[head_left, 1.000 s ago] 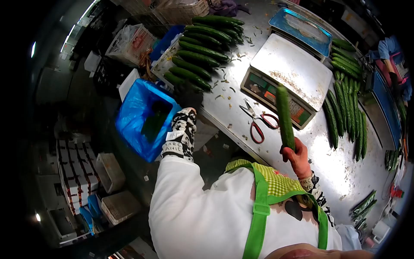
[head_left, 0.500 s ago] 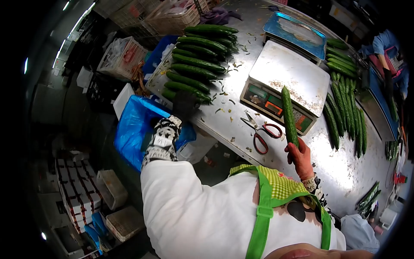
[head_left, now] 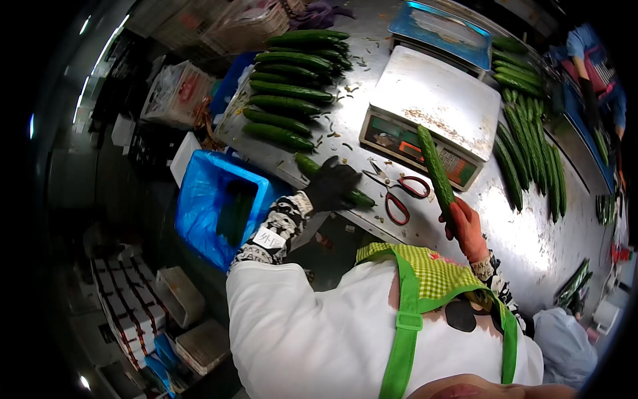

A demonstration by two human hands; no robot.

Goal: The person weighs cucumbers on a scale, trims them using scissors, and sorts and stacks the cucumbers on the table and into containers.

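First cucumber (head_left: pixel 435 166) gripped near its lower end by fingers of right hand (head_left: pixel 467 229), beside scale (head_left: pixel 435 96). Second cucumber (head_left: pixel 361 198) gripped from above by fingers of left hand (head_left: pixel 331 185), at edge of table (head_left: pixel 525 266), near scissors (head_left: pixel 393 181).

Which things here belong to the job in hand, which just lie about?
Likely the job:
- long green cucumber, red-gloved right hand
- second cucumber, black-gloved left hand
- square silver scale
- red-handled steel scissors

Seemingly lying about:
- crumpled purple cloth
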